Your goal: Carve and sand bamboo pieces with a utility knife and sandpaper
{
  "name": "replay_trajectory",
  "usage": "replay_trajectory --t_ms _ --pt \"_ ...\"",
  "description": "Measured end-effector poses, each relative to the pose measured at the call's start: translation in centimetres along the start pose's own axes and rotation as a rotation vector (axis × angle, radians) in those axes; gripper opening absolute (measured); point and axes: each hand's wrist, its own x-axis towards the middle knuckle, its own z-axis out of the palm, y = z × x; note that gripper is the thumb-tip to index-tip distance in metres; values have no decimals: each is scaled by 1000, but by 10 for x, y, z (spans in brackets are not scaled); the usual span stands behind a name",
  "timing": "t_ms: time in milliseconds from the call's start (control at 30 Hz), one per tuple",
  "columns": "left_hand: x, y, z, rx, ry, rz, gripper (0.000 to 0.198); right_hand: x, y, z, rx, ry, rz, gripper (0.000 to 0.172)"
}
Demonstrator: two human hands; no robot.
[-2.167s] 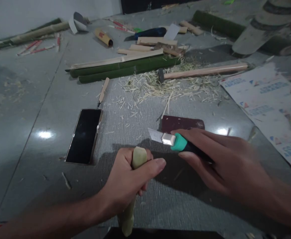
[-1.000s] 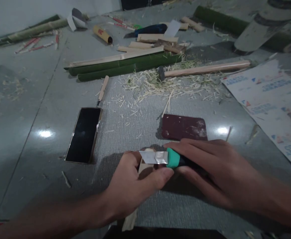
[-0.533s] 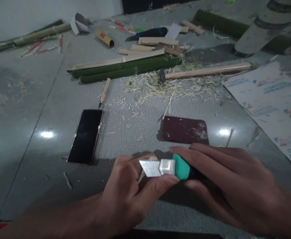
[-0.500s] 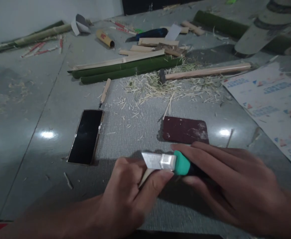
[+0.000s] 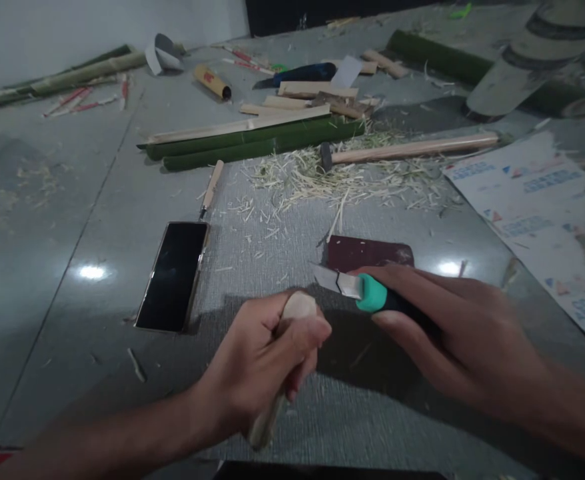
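In the head view, the step seems to be whittling, and the next cut would call for steady holding: at near centre the left hand (image 5: 262, 357) is wrapped around a pale stick (image 5: 300, 305), and to its right the right hand (image 5: 455, 323) grips a utility knife (image 5: 371, 292) (blade (image 5: 326, 277) apart from the stick).

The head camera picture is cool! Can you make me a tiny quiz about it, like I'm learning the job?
1. What is in the right grip: (a) a hammer, (b) a cutter, (c) a spoon?

2. True or false: in the picture, the phone lies left of the maroon slab.

3. Fill the gap: the left grip holds a pale ____.

Key: 1 b; 2 true; 3 stick.
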Motion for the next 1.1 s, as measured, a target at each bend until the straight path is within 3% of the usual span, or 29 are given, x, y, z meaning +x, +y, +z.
replay_trajectory --t_ms 100,233,400,567,967,1100 --pt "3 2 0 -25 23 -17 47 -2 0 0 31 -17 -9 21" --pt "0 9 3 -4 92 -32 36 -2 -1 1 56 -66 -80 24" --pt "-3 18 10 -1 -6 -3 38 -2 -6 0 36 -77 -168 29" --pt "-3 22 14 23 -29 32 40 -2 -10 -4 -6 -47 -212 30" --pt "-9 21 18 277 72 234 44 -4 -10 -5 -9 -6 -300 34" --pt "-8 22 18 261 58 174 47 -4 -11 -4 -16 -5 -295 34"
